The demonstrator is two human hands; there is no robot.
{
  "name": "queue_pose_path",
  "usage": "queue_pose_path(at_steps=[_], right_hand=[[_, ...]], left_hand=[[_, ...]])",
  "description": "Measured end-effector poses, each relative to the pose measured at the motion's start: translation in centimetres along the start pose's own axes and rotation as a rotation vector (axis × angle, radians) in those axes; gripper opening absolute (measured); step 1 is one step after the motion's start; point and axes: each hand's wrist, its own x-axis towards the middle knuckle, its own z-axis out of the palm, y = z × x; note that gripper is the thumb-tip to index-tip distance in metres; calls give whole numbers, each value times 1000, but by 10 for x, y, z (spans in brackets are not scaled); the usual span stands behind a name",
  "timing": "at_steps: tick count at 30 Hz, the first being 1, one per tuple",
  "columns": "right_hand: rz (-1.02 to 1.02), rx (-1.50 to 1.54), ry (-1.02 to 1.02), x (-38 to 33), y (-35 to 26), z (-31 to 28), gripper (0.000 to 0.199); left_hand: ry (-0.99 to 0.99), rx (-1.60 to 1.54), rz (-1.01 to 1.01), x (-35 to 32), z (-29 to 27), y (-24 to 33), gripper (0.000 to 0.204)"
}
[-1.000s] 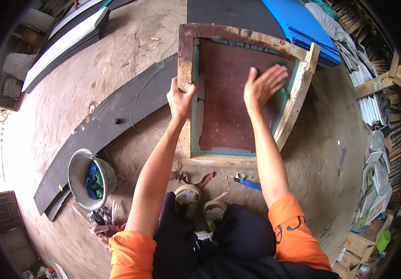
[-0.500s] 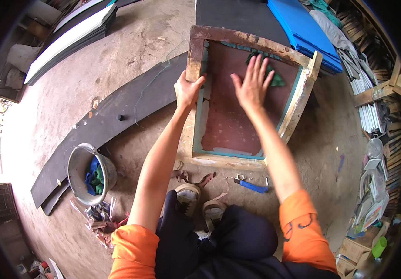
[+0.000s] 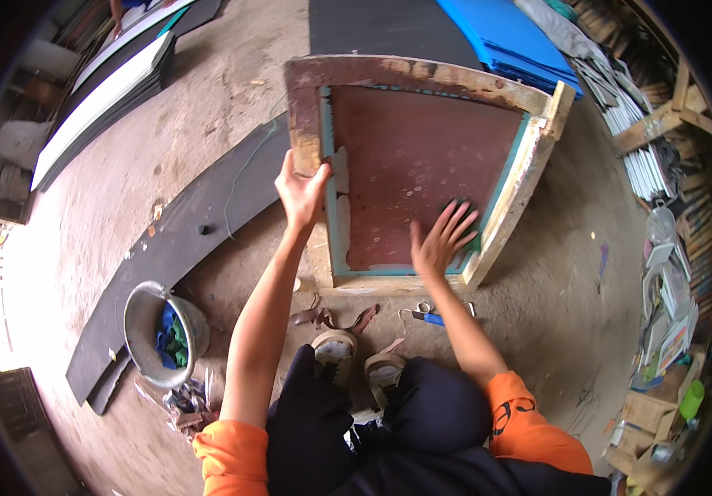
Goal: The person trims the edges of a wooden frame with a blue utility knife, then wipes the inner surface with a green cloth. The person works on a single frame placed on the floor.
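A screen-printing frame (image 3: 405, 74) with worn wooden rails and a reddish-brown mesh (image 3: 422, 157) is tilted up in front of me. My left hand (image 3: 301, 192) grips its left rail, the thumb over the front. Flat against the lower right of the mesh lies my right hand (image 3: 441, 242), fingers spread. Part of a dark green cloth (image 3: 473, 246) shows beside its fingers, the rest hidden under the hand.
A grey bucket (image 3: 130, 335) with blue and green cloths stands at the left. A blue-handled tool (image 3: 432, 318) and scraps lie by my feet. Black sheeting (image 3: 166, 240) runs along the left floor; blue sheets (image 3: 509, 50) are stacked behind the frame.
My right hand has swept down the mesh with the green cloth, from the upper right to the lower right. My left hand keeps hold of the frame's left rail.
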Motion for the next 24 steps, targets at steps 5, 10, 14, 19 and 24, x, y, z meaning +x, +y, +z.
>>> queue_pose_path(at_steps=[5, 10, 14, 19, 24], right_hand=[[-149, 169, -55, -4, -23, 10, 88], [-191, 135, 120, 121, -80, -47, 77], [173, 135, 146, 82, -44, -11, 82], [248, 188, -59, -16, -13, 26, 83], [-124, 243, 67, 97, -66, -18, 73]], left_hand=[[-1, 46, -15, -4, -2, 0, 26], [-13, 59, -54, -8, -4, 3, 29], [18, 31, -61, -10, -8, -6, 30], [27, 67, -145, -3, -8, -14, 28], [73, 154, -53, 7, -20, -21, 30]])
